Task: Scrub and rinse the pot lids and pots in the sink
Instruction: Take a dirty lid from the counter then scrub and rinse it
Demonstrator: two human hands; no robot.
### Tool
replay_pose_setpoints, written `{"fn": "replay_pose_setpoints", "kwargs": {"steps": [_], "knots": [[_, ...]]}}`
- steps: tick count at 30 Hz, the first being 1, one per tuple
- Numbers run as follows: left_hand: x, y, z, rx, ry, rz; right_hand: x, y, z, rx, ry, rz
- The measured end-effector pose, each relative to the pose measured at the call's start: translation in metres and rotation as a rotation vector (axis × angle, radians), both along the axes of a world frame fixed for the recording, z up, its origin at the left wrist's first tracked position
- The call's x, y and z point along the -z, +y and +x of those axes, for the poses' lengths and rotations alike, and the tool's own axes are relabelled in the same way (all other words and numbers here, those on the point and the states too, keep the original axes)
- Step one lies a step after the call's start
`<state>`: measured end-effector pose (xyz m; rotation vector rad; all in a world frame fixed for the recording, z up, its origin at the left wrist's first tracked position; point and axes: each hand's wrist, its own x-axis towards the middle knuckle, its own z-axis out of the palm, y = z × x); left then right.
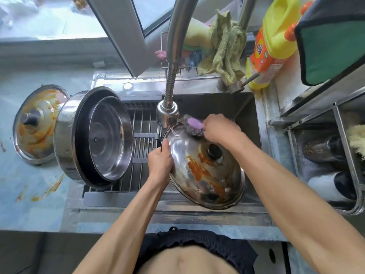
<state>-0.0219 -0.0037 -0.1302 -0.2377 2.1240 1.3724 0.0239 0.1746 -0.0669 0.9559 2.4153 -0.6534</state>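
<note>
A steel pot lid [205, 175] with orange sauce smears and a black knob tilts over the sink [246, 115]. My left hand [160, 160] grips its left rim. My right hand [221, 128] holds a purple-handled steel-wool scrubber [194, 126] pressed on the lid's far edge, under the faucet head [167, 113], where water runs. A steel pot [94, 135] lies on its side on the sink's rack with a clean lid inside it. Another sauce-stained lid [36, 125] rests on the counter at the left.
Sauce streaks mark the blue counter [45, 192] at the left. A wire caddy with green cloths [223, 46] and a yellow detergent bottle [272, 40] stand behind the sink. A metal shelf rack [325, 155] with containers is at the right.
</note>
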Motion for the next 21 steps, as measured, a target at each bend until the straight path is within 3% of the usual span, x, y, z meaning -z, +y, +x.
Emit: {"fn": "replay_pose_setpoints", "kwargs": {"steps": [5,9,13,18,21], "knots": [[0.001,-0.003,0.002,0.017,-0.025,0.045,-0.003,-0.012,-0.001,-0.116,0.051,-0.021],[0.001,-0.005,0.000,0.046,-0.041,0.100,-0.009,0.012,-0.004,0.006,-0.013,0.058],[0.002,-0.004,-0.003,0.074,-0.043,0.120,-0.014,-0.019,-0.010,-0.183,0.064,0.038],[0.002,-0.014,-0.007,0.054,-0.087,0.123,-0.011,0.013,-0.006,0.024,-0.049,0.081],[0.005,-0.013,-0.014,0.021,-0.109,0.110,-0.011,-0.011,-0.007,-0.104,0.001,0.087]]}}
